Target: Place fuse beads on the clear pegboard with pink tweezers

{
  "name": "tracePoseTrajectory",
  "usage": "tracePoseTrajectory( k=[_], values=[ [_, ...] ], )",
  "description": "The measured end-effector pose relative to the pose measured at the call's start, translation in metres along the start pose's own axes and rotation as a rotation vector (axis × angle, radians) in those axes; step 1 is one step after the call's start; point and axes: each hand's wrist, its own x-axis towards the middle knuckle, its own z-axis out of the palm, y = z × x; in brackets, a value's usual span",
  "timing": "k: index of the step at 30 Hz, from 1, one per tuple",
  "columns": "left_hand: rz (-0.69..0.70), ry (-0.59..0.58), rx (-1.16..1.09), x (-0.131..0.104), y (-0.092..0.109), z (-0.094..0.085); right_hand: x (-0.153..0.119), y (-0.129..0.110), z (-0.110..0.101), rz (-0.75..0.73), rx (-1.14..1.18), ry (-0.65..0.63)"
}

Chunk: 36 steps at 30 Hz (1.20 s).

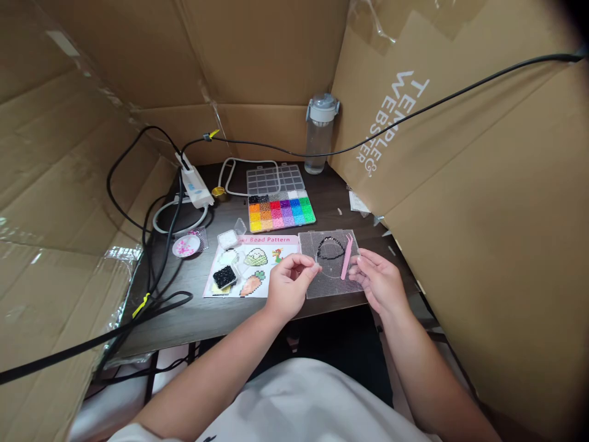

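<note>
My left hand (292,283) is closed in a pinch over the left part of a clear pegboard (317,288); whatever lies between the fingertips is too small to name. At the board's right edge my right hand (381,283) has its thumb and forefinger together and the other fingers loosely curled; what they hold, if anything, does not show. Between the hands, an outline of black beads (343,245) lies on the board, with a faint clear ring below it. Pink tweezers (346,258) rest on the board close to my right fingers.
A bead box (281,212) with many colours stands open behind. Left lie a bead pattern sheet (252,288), a case of black beads (224,277), a case of white beads (227,239) and a dish (186,253). A bottle (319,138), power strip (197,187) and cables flank cardboard walls.
</note>
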Motion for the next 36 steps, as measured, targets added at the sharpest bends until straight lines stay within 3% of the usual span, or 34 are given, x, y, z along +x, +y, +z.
tracePoseTrajectory(
  k=[4,9,12,20,36],
  values=[
    [0.036,0.012,0.061,0.002,0.007,-0.003,-0.005,-0.003,0.007,0.035,0.065,-0.093],
    [0.057,0.042,0.127,0.001,0.008,-0.005,-0.012,-0.01,0.017,0.197,0.078,-0.391],
    [0.068,0.051,0.154,0.0,0.007,-0.007,-0.016,-0.01,0.022,0.217,0.01,-0.501],
    [0.145,0.008,0.199,0.0,0.015,-0.013,-0.017,0.001,0.023,0.206,0.033,-0.504],
    [0.164,-0.002,0.2,-0.001,0.024,-0.017,-0.02,0.005,0.028,0.426,0.339,-0.407]
  ],
)
